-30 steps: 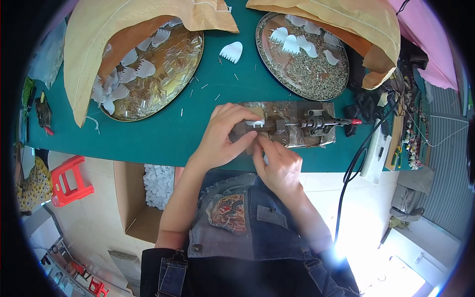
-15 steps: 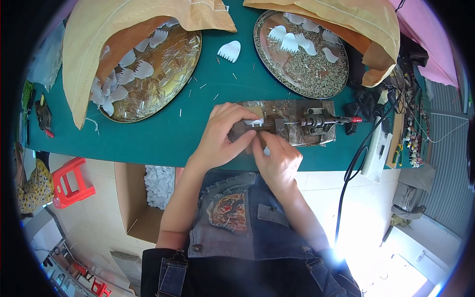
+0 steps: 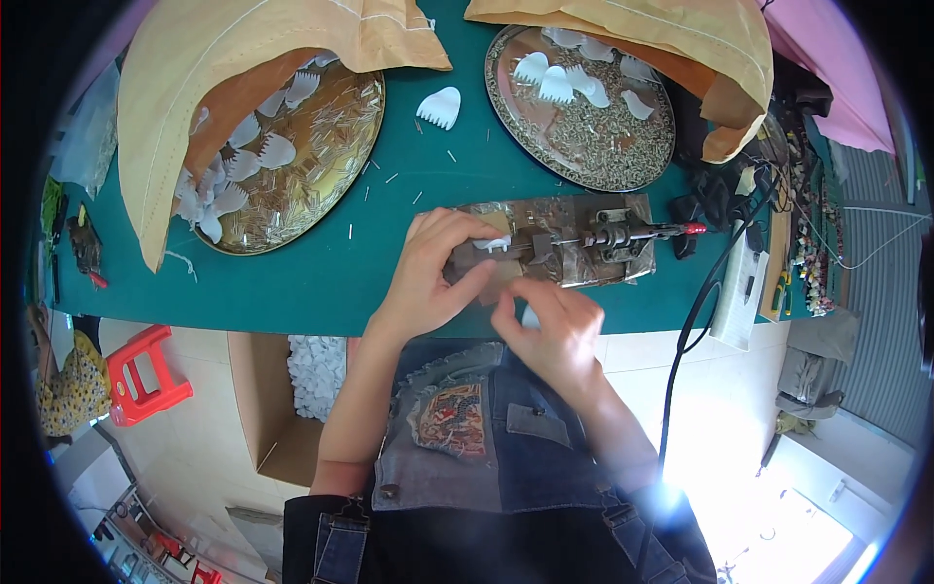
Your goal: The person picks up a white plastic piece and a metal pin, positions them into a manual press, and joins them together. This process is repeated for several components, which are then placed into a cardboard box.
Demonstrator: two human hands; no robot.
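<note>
Apron (image 3: 535,462): frayed patchwork denim. Floor (image 3: 199,423): pale tile. Left hand (image 3: 421,270): thumb and forefinger parted around a white pronged piece (image 3: 494,243), at the worn metal clamp fixture (image 3: 608,237). Right hand (image 3: 555,333): fingers curled, grip cannot be told. Table (image 3: 302,289): green. Trays (image 3: 380,122): two, round, shiny. Sacks (image 3: 185,83): creased brown paper.

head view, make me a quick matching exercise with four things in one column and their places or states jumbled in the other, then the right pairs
Things
1. left hand
2. cardboard box
3. red plastic stool
4. lone white toothed piece

Places or states
A. on the floor, near the picture's left side
B. lying loose on the green tabletop
C. at the left end of the metal jig
D. containing a white heap

Pairs: 1-C, 2-D, 3-A, 4-B
</note>
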